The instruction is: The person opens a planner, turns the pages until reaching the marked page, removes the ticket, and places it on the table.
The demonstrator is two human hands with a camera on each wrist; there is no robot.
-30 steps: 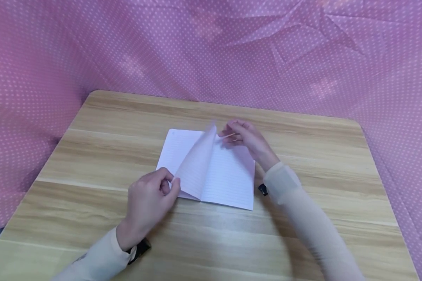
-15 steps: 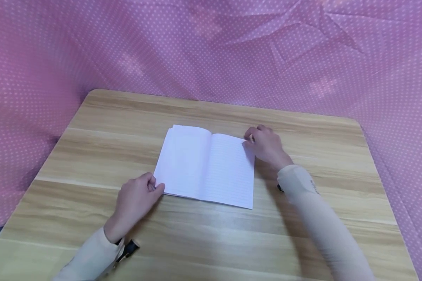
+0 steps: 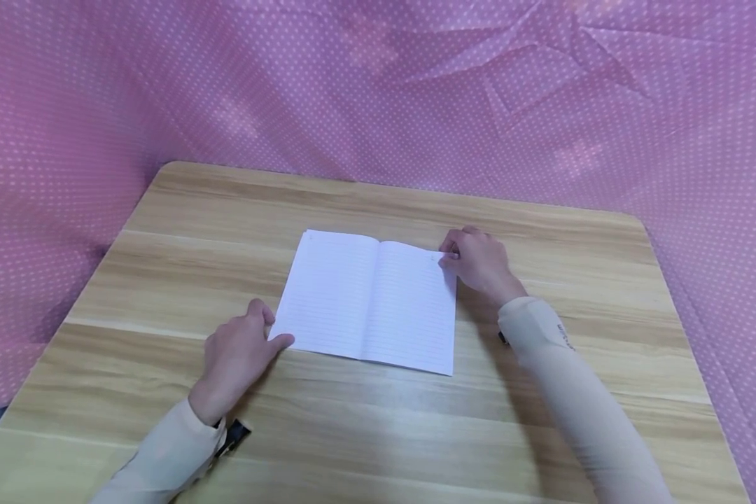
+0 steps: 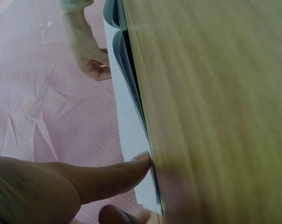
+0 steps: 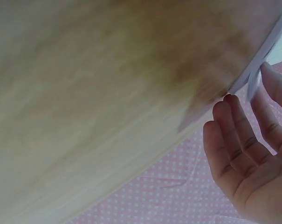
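A notebook point(image 3: 327, 301) lies spread on the wooden table, both lined pages facing up. At its lower left corner is my left hand point(image 3: 236, 357); the straight thumb point(image 4: 127, 175) presses on the page, while the index finger sits by the left edge. In the left wrist view, the notebook's loose sheets point(image 4: 127, 70) fan slightly along the near edge. My right hand point(image 3: 479, 262) is at the upper right corner. Seen from the right wrist, its thumb and index finger pinch a page corner point(image 5: 253, 85), and the other fingers are bent loosely below.
The wood-grain table point(image 3: 378, 434) extends around the notebook on all sides. Behind it and at both sides hangs a pink dotted cloth point(image 3: 378, 91). A black device point(image 3: 234, 437) is strapped at the left wrist.
A lifted page has turned over to the left and now lies flat. My left hand moved left to the corner; my right hand moved right from the middle to the upper right corner.
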